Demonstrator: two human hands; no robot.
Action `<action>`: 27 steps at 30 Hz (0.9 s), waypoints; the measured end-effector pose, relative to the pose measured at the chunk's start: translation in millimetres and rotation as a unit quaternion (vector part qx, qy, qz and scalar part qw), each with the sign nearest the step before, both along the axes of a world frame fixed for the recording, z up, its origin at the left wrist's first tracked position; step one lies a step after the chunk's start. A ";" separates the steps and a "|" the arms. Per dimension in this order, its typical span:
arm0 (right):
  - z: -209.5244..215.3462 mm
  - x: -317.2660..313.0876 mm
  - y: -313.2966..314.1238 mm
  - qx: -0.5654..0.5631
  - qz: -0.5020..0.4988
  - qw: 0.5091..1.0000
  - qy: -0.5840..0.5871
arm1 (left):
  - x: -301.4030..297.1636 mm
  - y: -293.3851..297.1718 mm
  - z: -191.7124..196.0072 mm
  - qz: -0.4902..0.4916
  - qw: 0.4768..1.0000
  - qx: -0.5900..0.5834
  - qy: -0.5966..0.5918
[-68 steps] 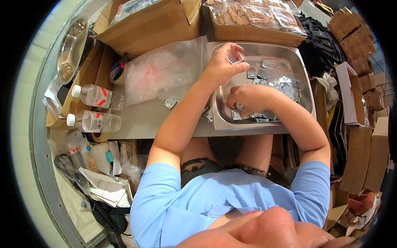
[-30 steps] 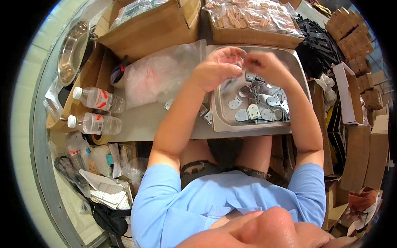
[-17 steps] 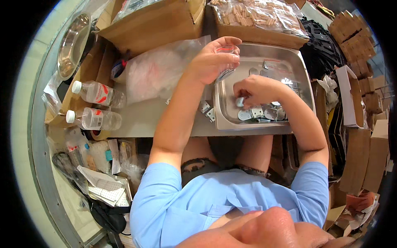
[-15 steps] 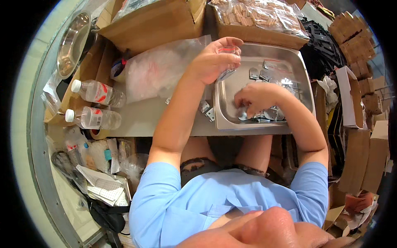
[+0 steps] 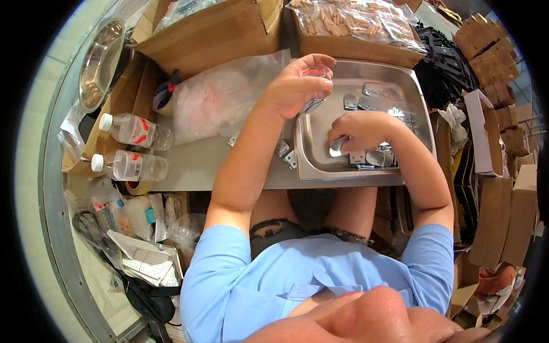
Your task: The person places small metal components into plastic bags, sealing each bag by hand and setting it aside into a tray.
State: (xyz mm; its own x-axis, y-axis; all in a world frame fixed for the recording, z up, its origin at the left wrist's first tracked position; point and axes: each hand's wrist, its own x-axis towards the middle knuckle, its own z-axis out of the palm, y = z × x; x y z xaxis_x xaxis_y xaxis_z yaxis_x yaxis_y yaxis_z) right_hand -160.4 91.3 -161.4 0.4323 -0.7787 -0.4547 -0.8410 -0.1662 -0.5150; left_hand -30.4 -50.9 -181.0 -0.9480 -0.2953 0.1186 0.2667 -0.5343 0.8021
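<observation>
My left hand (image 5: 300,86) is closed around a small clear zip bag (image 5: 314,72) with a red strip along its mouth, held over the left rim of a steel tray (image 5: 306,167). Metal pieces show through the lower part of the bag. Inside the tray, my right hand (image 5: 366,130) pinches a shiny metal piece (image 5: 338,145) with a rounded edge; its full shape is hidden by the fingers. Loose metal plates (image 5: 378,156) lie under and beside this hand. Behind it are more plates with holes (image 5: 359,103) and filled zip bags (image 5: 389,94).
Left of the tray lie a big clear bag of small zip bags (image 5: 211,106) and several loose metal brackets (image 5: 286,154). Two water bottles (image 5: 137,130) lie at the left. Cardboard boxes (image 5: 211,40) stand behind, one holding bagged wooden dowels (image 5: 354,23). Black parts (image 5: 446,66) are heaped at right.
My right hand has lifted slightly from the loose plates and now has a shiny metal piece raised in its fingers. My left hand keeps the bag in nearly the same place.
</observation>
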 end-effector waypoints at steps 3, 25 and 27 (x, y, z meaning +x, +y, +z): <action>19.3 -11.5 1.0 -0.064 -0.036 0.993 -0.097 | -0.8 -1.1 -0.6 -0.012 1.000 -0.001 0.002; 22.7 -26.1 -5.0 -0.375 -0.297 0.812 -0.333 | -11.6 25.5 -10.0 -0.074 0.996 0.041 0.013; 18.3 -27.4 -6.7 -0.376 -0.299 0.817 -0.319 | -11.5 24.3 -10.7 -0.074 0.995 0.061 0.008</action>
State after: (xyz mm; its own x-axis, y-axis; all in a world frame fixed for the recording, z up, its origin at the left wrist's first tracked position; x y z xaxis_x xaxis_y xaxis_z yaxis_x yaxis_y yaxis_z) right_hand -187.8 84.6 -143.1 -0.1662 -0.8929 0.4185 -0.4875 -0.2945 -0.8219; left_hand -41.9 -26.6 -191.8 -0.9806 -0.1654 0.1056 0.1898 -0.6624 0.7248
